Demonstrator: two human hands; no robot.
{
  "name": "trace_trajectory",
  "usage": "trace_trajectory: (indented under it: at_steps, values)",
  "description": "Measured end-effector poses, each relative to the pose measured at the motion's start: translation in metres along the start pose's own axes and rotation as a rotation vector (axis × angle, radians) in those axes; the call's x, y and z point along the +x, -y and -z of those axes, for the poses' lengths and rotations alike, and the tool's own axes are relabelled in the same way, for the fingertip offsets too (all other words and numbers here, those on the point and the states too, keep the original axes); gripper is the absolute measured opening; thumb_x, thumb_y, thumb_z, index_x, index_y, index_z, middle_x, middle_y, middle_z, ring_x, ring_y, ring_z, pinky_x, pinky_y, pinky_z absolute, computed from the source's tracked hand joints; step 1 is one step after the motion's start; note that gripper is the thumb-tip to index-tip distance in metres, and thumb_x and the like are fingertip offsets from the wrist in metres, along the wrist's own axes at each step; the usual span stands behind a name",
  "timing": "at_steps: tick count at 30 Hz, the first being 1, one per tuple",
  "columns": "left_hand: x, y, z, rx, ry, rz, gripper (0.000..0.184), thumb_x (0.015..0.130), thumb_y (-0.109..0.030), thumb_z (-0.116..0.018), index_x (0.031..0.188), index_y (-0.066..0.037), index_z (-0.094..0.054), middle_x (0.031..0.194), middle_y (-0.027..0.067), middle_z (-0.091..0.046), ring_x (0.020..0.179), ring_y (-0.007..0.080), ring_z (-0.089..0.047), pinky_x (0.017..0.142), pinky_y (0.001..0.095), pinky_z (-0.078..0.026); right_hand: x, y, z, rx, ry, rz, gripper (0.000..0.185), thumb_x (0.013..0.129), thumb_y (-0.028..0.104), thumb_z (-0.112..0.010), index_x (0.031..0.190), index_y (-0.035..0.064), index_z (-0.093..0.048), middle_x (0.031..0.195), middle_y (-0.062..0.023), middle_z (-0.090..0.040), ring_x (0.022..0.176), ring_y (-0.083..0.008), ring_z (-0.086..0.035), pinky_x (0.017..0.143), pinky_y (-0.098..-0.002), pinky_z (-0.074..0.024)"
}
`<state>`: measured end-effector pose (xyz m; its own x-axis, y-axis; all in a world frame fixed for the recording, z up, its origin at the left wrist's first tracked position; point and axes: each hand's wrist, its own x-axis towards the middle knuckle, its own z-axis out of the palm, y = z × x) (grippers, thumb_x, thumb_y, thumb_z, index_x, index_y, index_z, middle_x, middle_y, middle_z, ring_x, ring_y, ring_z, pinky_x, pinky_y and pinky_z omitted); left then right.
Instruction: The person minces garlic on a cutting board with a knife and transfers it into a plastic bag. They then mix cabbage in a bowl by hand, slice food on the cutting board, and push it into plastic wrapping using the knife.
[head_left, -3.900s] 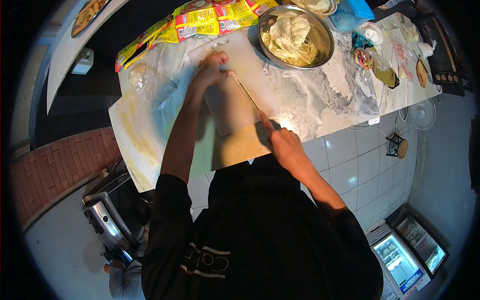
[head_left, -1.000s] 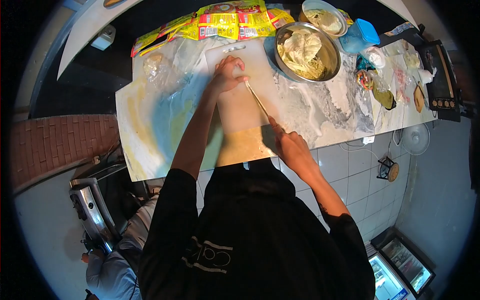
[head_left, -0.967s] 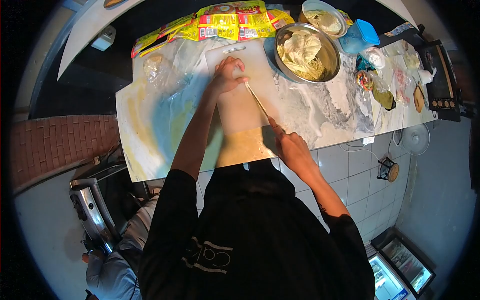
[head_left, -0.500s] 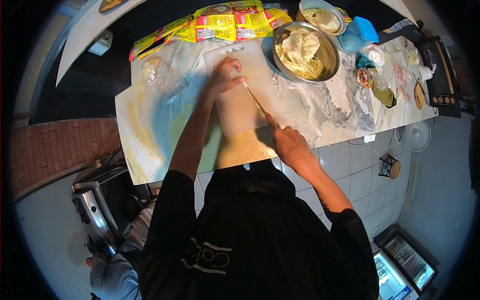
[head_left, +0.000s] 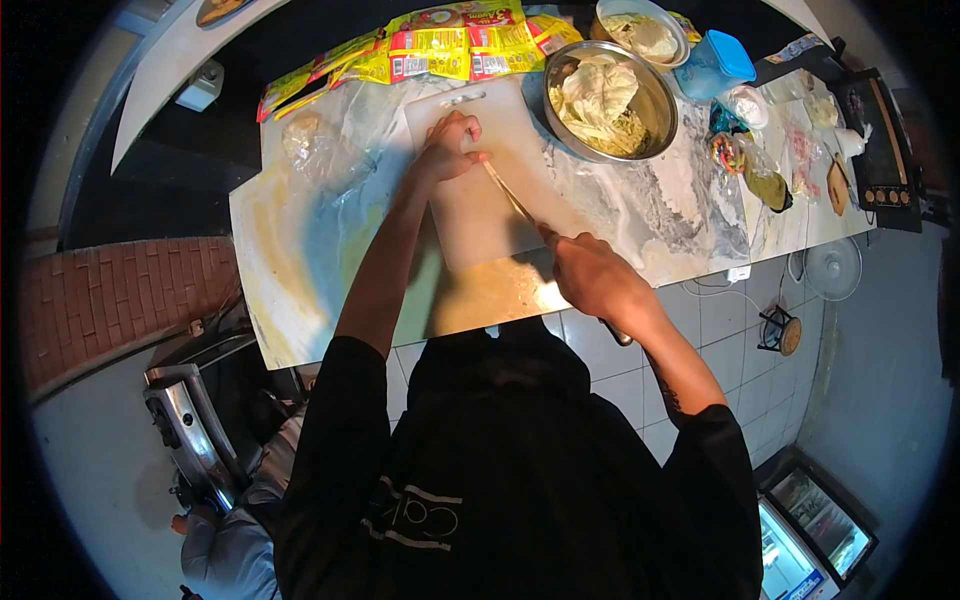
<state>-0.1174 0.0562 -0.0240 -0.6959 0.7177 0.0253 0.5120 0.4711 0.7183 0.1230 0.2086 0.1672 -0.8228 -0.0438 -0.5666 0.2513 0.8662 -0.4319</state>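
My right hand (head_left: 595, 275) is closed around the handle of a knife (head_left: 512, 200), whose dark handle end shows below the palm. The blade slants up and left over the white cutting board (head_left: 490, 215). My left hand (head_left: 450, 148) rests on the upper part of the board with curled fingers, its thumb beside the knife's tip; whatever lies under the fingers is too small and hidden to make out. Right of the board, a steel bowl (head_left: 655, 95) holds cabbage leaves (head_left: 595, 90) and shredded pieces.
Yellow and red packets (head_left: 430, 50) lie along the back. Behind the steel bowl are another bowl (head_left: 683, 45) and a blue-lidded container (head_left: 715, 65). A clear plastic bag (head_left: 320, 150) lies left. Bags and an oven (head_left: 880, 150) stand right. Another person (head_left: 228, 550) is at lower left.
My right hand has moved right and turned, so the knife's handle end now shows below it. The left hand has stayed nearly still on the board.
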Motion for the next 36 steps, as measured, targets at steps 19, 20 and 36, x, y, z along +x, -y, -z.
trace_trajectory:
  at_steps: [19,20,36]
  values:
    - [0.0,-0.001,0.003,0.008,0.026,0.04,0.038,0.071,-0.024,-0.087,0.088,-0.014,-0.054,0.103,0.0059,-0.055,0.11,0.0292,-0.054,0.099,0.0419,-0.039,-0.005,-0.011,-0.01,-0.046,-0.057,0.044,0.058,0.089,0.001,-0.047,0.146,0.0005,-0.041,0.088,-0.0317,-0.067,0.083,-0.0481,-0.066,0.078,-0.0527,-0.053]
    - [0.0,-0.001,0.003,0.006,0.028,0.028,0.038,0.071,-0.024,-0.087,0.088,-0.014,-0.054,0.103,0.0057,-0.055,0.11,0.0291,-0.054,0.099,0.0419,-0.039,-0.005,-0.013,-0.012,-0.045,-0.057,0.045,0.058,0.089,0.001,-0.047,0.146,0.0005,-0.041,0.088,-0.0317,-0.067,0.083,-0.0481,-0.066,0.078,-0.0527,-0.053]
    - [-0.001,-0.003,0.002,0.02,0.017,0.06,0.039,0.07,-0.024,-0.087,0.087,-0.013,-0.054,0.103,0.0054,-0.056,0.108,0.0278,-0.054,0.098,0.0433,-0.039,-0.014,-0.026,-0.016,-0.096,-0.059,0.082,0.059,0.087,0.001,-0.05,0.145,0.0003,-0.042,0.082,-0.0304,-0.066,0.08,-0.0466,-0.067,0.074,-0.0535,-0.0533]
